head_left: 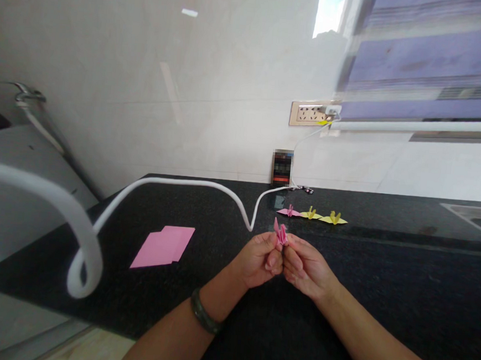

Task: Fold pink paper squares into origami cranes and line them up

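My left hand (258,260) and my right hand (305,266) meet over the black counter (382,280), both pinching a small folded pink paper figure (280,233) between the fingertips. A dark bangle sits on my left wrist. Behind the hands, three finished paper cranes stand in a row: a pink crane (289,211), a yellow crane (310,213) and another yellow crane (334,218). Flat pink paper sheets (163,246) lie to the left on the counter.
A thick white cable (173,183) loops across the counter from the near left to a wall socket (312,114). A small dark device (282,167) leans on the tiled wall. A sink edge (474,216) shows at far right.
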`<control>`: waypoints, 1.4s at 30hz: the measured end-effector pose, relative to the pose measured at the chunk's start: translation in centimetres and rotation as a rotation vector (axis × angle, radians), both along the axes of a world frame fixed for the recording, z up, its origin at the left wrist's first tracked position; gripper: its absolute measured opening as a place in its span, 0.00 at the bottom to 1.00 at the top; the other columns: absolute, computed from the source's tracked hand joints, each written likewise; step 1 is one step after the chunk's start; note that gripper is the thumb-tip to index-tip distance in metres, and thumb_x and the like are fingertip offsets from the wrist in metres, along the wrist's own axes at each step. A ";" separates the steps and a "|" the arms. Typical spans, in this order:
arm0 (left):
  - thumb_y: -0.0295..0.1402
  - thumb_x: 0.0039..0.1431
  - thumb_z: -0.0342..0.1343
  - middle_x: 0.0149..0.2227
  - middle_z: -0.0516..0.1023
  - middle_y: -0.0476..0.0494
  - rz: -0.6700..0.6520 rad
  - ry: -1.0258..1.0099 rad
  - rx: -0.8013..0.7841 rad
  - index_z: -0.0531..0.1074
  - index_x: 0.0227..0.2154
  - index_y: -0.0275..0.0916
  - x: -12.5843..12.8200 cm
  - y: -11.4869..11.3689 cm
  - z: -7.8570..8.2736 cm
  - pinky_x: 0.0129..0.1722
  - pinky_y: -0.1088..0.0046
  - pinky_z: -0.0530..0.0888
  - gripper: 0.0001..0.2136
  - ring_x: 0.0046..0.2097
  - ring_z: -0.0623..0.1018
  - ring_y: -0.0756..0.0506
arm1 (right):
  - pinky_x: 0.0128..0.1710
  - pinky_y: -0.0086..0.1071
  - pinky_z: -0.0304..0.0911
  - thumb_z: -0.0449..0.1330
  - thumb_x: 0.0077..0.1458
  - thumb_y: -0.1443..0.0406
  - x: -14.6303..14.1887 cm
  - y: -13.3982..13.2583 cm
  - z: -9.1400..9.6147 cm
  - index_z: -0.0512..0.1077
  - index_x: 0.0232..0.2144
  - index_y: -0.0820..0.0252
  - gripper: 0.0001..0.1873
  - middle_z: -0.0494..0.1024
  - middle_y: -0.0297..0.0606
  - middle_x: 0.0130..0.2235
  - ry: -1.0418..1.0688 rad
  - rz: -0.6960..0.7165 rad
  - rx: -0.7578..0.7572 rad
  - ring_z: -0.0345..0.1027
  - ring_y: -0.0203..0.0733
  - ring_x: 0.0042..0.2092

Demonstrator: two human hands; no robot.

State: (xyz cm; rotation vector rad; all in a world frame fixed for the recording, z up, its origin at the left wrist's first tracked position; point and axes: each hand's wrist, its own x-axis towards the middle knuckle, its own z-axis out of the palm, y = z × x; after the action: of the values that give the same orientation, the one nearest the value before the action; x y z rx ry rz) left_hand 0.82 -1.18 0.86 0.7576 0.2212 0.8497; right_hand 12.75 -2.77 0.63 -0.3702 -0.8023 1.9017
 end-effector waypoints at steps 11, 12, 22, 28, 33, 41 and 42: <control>0.35 0.51 0.50 0.10 0.60 0.55 -0.006 -0.021 -0.002 0.62 0.22 0.35 0.0 0.0 -0.1 0.14 0.81 0.54 0.09 0.12 0.57 0.56 | 0.09 0.19 0.48 0.50 0.53 0.65 -0.2 -0.3 0.3 0.64 0.24 0.64 0.09 0.59 0.23 0.09 0.006 0.005 0.029 0.45 0.24 0.09; 0.35 0.51 0.50 0.09 0.60 0.55 -0.001 -0.018 -0.001 0.62 0.22 0.35 0.0 0.0 -0.1 0.14 0.81 0.54 0.09 0.12 0.57 0.56 | 0.09 0.19 0.47 0.50 0.53 0.65 -0.2 -0.3 0.3 0.64 0.24 0.64 0.08 0.59 0.23 0.09 0.007 0.002 0.028 0.45 0.24 0.09; 0.38 0.51 0.50 0.09 0.58 0.55 0.006 0.002 0.015 0.60 0.20 0.35 0.1 0.1 -0.3 0.13 0.81 0.54 0.12 0.11 0.56 0.56 | 0.09 0.19 0.46 0.51 0.53 0.63 -0.4 -0.5 0.4 0.62 0.25 0.61 0.08 0.58 0.22 0.10 -0.016 -0.019 0.038 0.44 0.24 0.09; 0.40 0.54 0.45 0.10 0.58 0.54 0.032 -0.026 -0.037 0.61 0.19 0.34 -0.3 0.7 -0.7 0.14 0.81 0.55 0.16 0.13 0.57 0.57 | 0.14 0.21 0.52 0.54 0.51 0.65 -0.4 -0.4 0.1 0.63 0.24 0.63 0.07 0.64 0.27 0.13 -0.092 -0.103 0.086 0.53 0.26 0.13; 0.39 0.53 0.47 0.11 0.58 0.54 0.020 -0.028 -0.074 0.61 0.19 0.33 -0.5 0.7 -0.7 0.15 0.81 0.55 0.14 0.14 0.57 0.57 | 0.16 0.22 0.54 0.55 0.50 0.64 -0.1 -0.4 0.0 0.64 0.28 0.64 0.07 0.65 0.27 0.14 -0.086 -0.060 0.076 0.56 0.27 0.15; 0.38 0.52 0.49 0.11 0.56 0.55 0.062 -0.029 -0.087 0.59 0.17 0.34 0.0 0.3 -0.8 0.14 0.82 0.53 0.15 0.13 0.55 0.57 | 0.13 0.20 0.50 0.53 0.52 0.62 -0.3 -0.3 -0.5 0.63 0.29 0.61 0.06 0.61 0.23 0.13 -0.032 -0.039 0.065 0.46 0.24 0.11; 0.38 0.52 0.49 0.11 0.56 0.55 0.067 -0.028 -0.090 0.59 0.16 0.34 0.1 0.3 -0.8 0.14 0.82 0.53 0.15 0.13 0.55 0.57 | 0.13 0.20 0.50 0.53 0.52 0.62 -0.3 -0.3 -0.5 0.63 0.29 0.60 0.06 0.61 0.22 0.13 -0.034 -0.041 0.064 0.46 0.24 0.11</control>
State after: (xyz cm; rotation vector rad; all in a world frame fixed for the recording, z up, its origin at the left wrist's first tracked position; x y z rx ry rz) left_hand 0.91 -0.93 0.09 0.6565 0.2597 0.9077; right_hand 12.47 -3.08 0.11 -0.3773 -0.8697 1.8312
